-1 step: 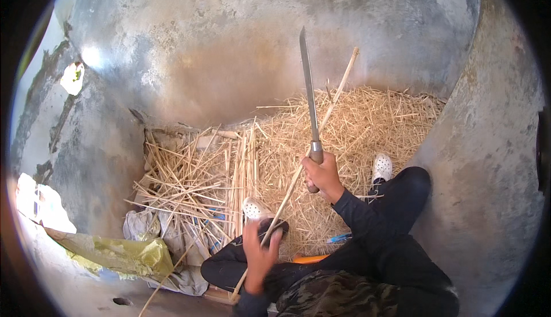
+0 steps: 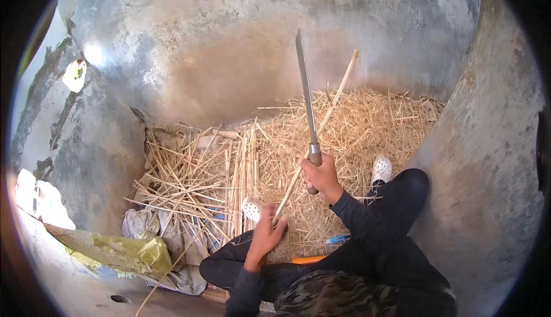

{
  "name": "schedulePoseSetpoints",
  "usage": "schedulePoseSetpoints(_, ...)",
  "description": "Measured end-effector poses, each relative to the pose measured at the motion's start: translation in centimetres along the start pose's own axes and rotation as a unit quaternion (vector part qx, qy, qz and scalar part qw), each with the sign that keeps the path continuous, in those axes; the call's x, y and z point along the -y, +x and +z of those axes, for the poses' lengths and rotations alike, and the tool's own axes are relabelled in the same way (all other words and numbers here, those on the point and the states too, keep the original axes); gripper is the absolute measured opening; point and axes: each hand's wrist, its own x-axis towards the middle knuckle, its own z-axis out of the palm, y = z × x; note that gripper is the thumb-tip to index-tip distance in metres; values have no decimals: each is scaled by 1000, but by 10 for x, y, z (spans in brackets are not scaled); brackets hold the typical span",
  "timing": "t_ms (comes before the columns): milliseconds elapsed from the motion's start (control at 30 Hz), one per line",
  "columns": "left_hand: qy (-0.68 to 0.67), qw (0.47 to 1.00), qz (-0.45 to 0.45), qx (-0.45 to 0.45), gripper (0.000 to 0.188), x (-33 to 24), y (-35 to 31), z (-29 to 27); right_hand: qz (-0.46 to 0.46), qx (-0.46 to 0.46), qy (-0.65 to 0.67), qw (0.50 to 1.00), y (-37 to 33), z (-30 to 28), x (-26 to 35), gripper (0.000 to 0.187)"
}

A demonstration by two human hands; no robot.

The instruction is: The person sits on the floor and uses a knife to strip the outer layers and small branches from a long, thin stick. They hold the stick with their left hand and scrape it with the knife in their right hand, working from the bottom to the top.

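My right hand is closed around the brown handle of a long-bladed machete, whose blade points up and away from me. A pale, thin stick slants from the upper right down to my left hand, crossing behind the machete and passing against the fingers of my right hand. My left hand has its fingers and thumb around the stick's lower part, near my left knee. The lower end of the stick is hidden behind that hand and forearm.
Straw and shavings cover the floor ahead. Cut sticks lie piled at left, beside a yellow-green sack. An orange object and a blue one lie by my legs. Concrete walls surround me.
My left hand has moved up along the stick, toward my right hand. The stick's lower length, seen below the hand before, is now out of sight. The machete has barely shifted.
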Motion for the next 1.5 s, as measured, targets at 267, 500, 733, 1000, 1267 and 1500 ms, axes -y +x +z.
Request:
schedulePoseSetpoints(267, -210, 960, -142, 117, 33, -1, 11, -27, -132, 42, -405, 904, -8, -51, 25, 53)
schedulePoseSetpoints(500, -84, 989, -63, 100, 38, -40, -24, -37, -289, 173, -642, 689, -39, -51, 27, 65)
schedulePoseSetpoints(733, -61, 993, -75, 70, 39, -65, -27, -26, -260, 99, -595, 754, 0, -57, 22, 66)
schedulePoseSetpoints(1000, -58, 989, -81, 110, 39, -82, -22, -18, -147, 23, -633, 760, 106, -125, 52, 68)
schedulePoseSetpoints(1267, -73, 987, -83, 116, 38, -91, -32, -18, -151, 4, -666, 730, 144, -137, 53, 70)
schedulePoseSetpoints(1500, -129, 985, -61, 94, 38, -108, -29, -22, -263, 102, -617, 734, 102, -104, 46, 70)
